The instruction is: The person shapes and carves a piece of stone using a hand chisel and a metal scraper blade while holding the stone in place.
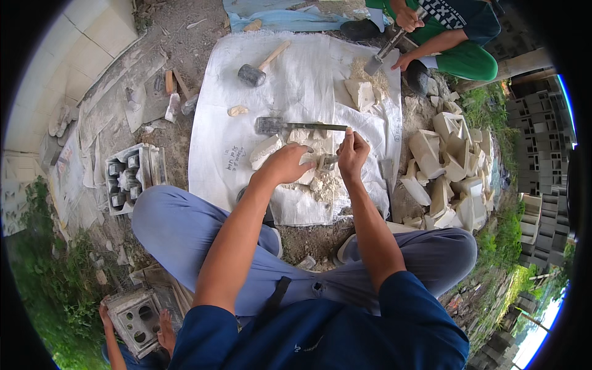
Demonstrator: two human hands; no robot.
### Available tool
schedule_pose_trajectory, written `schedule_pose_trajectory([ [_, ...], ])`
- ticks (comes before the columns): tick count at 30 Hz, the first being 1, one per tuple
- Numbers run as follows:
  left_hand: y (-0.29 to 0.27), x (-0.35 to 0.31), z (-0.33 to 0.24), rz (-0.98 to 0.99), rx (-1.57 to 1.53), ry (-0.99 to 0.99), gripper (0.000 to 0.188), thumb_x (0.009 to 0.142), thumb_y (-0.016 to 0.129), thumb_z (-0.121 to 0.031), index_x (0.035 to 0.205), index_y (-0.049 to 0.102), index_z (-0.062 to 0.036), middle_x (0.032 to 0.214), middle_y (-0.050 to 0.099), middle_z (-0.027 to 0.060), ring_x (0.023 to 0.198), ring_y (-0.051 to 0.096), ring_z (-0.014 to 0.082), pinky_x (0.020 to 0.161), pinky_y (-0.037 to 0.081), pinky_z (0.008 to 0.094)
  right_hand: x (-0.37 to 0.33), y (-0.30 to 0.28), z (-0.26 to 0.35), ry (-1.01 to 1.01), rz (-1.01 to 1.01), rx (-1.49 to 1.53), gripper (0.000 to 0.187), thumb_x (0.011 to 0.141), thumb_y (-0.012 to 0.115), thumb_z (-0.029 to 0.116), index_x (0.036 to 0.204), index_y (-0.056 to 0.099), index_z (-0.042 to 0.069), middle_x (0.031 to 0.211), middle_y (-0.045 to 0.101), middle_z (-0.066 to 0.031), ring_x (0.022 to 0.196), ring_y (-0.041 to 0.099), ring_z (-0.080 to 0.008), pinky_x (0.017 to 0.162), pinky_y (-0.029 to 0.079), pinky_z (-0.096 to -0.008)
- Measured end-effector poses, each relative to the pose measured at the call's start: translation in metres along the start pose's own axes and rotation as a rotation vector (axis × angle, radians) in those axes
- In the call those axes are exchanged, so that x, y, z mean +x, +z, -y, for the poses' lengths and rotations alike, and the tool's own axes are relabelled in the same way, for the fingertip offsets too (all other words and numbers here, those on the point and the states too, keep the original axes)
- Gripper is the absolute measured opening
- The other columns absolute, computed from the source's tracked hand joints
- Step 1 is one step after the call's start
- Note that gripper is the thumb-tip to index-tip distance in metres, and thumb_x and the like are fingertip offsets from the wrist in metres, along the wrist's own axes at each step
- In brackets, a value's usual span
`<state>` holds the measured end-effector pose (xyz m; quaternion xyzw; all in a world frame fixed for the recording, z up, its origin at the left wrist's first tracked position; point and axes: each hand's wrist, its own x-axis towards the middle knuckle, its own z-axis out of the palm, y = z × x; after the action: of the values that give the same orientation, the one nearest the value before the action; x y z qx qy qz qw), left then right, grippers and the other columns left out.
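Observation:
My left hand (287,164) is over pale, chalky stone pieces, thumb and forefinger apart. A whitish stone block (266,152) lies beside its wrist and fingers. My right hand (353,154) is closed on a tool with a short metal end (328,162) that points left toward the stone; its exact kind is hidden by the fingers. Farther out, a long-handled tool with a flat grey head (269,126) lies crosswise, its dark handle reaching my right fingertips. Broken chips and powder (325,186) lie between and below my hands, on a white woven sheet (216,98).
A mallet (251,75) lies at the sheet's far left. Broken pale blocks (453,163) are heaped at right. Another person's hand (407,20) grips a broad chisel (374,65) at far right. At lower left, someone's hands hold a holed block (137,324). A moulded grey block (128,180) stands left.

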<state>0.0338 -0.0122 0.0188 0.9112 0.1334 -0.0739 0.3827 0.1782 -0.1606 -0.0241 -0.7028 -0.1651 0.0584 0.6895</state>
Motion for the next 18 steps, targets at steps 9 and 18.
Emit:
schedule_pose_trajectory([
  [9,-0.014,-0.02,0.006,-0.017,-0.04,-0.072,0.048,0.096,0.067,-0.041,0.132,0.063,-0.0091,0.136,0.06,0.0195,0.127,0.056,0.0361,0.107,0.045,0.0425,0.007,0.019,0.105,0.138,0.082,0.1,0.051,0.106,0.057,0.028,0.061,0.045,0.006,0.054,0.04,0.0066,0.049,0.035,-0.0026,0.044,0.025,-0.0274],
  [18,-0.005,-0.009,0.003,0.018,-0.044,-0.037,0.045,0.095,0.067,-0.035,0.131,0.063,-0.0078,0.133,0.063,0.0199,0.126,0.058,0.0365,0.106,0.046,0.0427,-0.009,0.011,0.03,0.113,0.049,-0.027,0.051,0.104,0.06,0.025,0.063,0.042,0.001,0.059,0.034,0.0066,0.06,0.028,-0.0048,0.049,0.022,-0.0308],
])
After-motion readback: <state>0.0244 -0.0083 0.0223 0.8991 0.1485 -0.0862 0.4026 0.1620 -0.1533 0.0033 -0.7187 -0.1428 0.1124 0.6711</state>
